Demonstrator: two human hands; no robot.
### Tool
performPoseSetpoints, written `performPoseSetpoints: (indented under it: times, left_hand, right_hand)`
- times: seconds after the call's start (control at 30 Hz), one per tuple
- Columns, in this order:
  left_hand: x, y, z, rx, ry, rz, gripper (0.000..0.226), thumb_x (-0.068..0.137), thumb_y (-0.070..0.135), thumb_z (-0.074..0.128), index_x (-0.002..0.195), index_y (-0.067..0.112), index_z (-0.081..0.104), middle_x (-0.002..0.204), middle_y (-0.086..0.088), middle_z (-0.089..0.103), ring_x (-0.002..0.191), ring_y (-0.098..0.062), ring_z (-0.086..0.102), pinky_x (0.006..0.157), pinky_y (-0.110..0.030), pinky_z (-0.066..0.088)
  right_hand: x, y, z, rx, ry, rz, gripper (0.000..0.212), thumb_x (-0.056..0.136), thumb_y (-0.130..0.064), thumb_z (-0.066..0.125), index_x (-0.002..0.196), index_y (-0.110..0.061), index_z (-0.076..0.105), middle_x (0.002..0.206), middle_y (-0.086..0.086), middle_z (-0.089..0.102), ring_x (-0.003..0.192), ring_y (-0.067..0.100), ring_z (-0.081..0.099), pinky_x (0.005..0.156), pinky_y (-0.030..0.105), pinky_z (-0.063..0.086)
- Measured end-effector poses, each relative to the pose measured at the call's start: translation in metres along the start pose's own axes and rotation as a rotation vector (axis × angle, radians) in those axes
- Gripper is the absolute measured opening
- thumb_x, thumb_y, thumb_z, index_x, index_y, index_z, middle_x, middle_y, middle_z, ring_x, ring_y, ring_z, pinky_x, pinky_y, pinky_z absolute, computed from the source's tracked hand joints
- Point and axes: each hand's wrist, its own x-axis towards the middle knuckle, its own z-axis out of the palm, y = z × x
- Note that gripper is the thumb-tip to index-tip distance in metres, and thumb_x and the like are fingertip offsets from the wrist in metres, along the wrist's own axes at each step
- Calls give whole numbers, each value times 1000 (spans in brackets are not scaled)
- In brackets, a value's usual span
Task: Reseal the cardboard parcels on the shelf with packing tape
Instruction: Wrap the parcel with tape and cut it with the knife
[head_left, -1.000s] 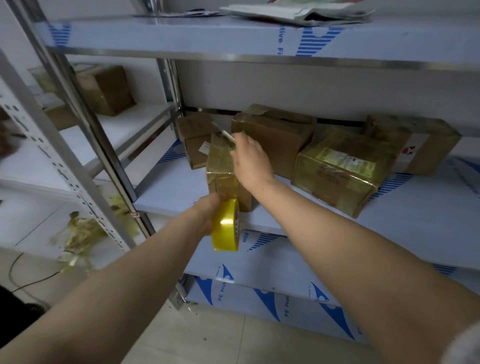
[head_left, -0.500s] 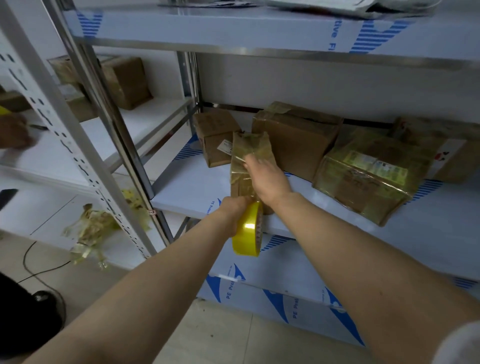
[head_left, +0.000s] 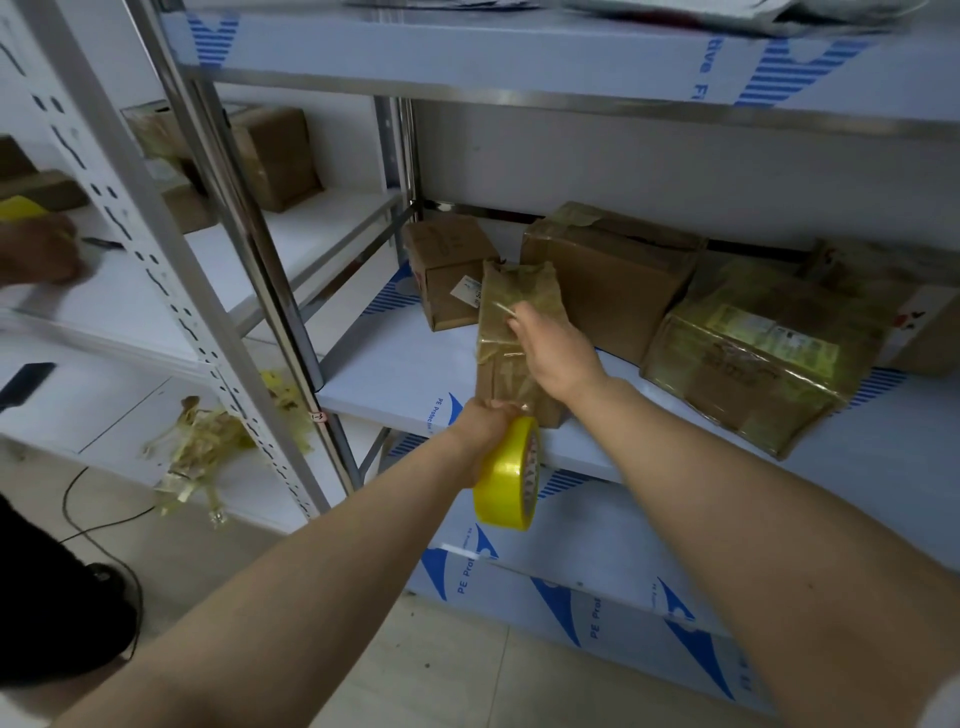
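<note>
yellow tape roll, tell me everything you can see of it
The yellow tape roll is glossy, translucent yellow packing tape with red print on its side face. It hangs upright, nearly edge-on to the camera, just below the front edge of the shelf. The left hand grips its top. It sits right under the small upright parcel; whether a strip joins them cannot be told.

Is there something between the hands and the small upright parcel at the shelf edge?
Nothing visible stands between them. The right hand presses on the front of the small upright parcel, and the left hand holds the yellow tape roll at its lower end.
</note>
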Motion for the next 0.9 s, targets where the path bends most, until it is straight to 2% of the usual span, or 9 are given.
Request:
performPoseSetpoints:
  times: [0.1,0.2,0.27,0.37,0.43,0.53,0.6,0.73,0.9]
  left_hand:
    - [0,1,-1,-28,7,23,19,99,27,48,113,16,42,106,-12,53,93,-29,55,79,-37,47]
    - [-2,3,1,-13,17,50,10,100,26,46,96,18,45,91,-8,53,92,-28,54,78,-36,46]
    - [-4,3,2,0,15,59,13,101,24,44,90,18,46,89,-8,53,83,-26,55,72,-32,47]
    - [-4,1,3,7,28,88,9,101,21,42,101,13,47,95,-12,55,78,-22,53,70,-31,46]
    - [-2,0,3,2,41,94,10,101,21,42,103,13,48,96,-12,56,80,-23,55,73,-32,47]
    - [-3,-1,3,-1,42,74,19,100,23,43,112,11,52,111,-17,60,99,-32,60,86,-40,51]
    - [-3,-2,4,11,61,57,27,99,25,45,120,10,51,120,-18,58,109,-35,58,95,-45,48]
    - [-3,-2,4,22,98,52,34,100,27,41,129,10,45,125,-17,54,112,-34,54,99,-46,45]
    - [-4,-3,3,22,123,70,37,100,24,39,133,8,42,129,-17,51,115,-34,52,99,-44,44]
  right_hand:
    - [-2,-1,-12,211,-17,50,33,105,-25,29,126,-7,48,117,14,61,103,33,58,76,35,44]
    - [-15,-8,-16,246,121,-31,34,103,-16,35,131,-5,50,123,14,57,106,28,55,80,30,40]
    - [-26,-10,-14,298,114,-53,32,102,-13,39,130,-4,53,118,9,56,100,18,54,80,23,37]
    - [-39,0,-11,421,-77,63,21,100,-16,43,115,-21,58,85,-6,61,70,2,50,65,23,37]
    - [-44,9,-12,426,-135,121,13,100,-21,45,109,-27,52,76,-7,62,66,1,51,60,23,37]
    - [-50,21,-16,314,-200,138,12,100,-26,45,100,-20,56,74,-6,63,69,8,55,65,28,40]
    - [-52,26,-17,242,-226,144,14,100,-25,47,97,-18,59,71,-8,62,65,6,53,61,25,39]
    - [-52,28,-18,163,-238,145,15,99,-24,47,88,-21,56,71,-6,63,62,2,50,55,22,35]
    - [-53,27,-19,82,-251,142,15,99,-27,46,94,-20,58,85,2,69,80,18,60,71,33,46]
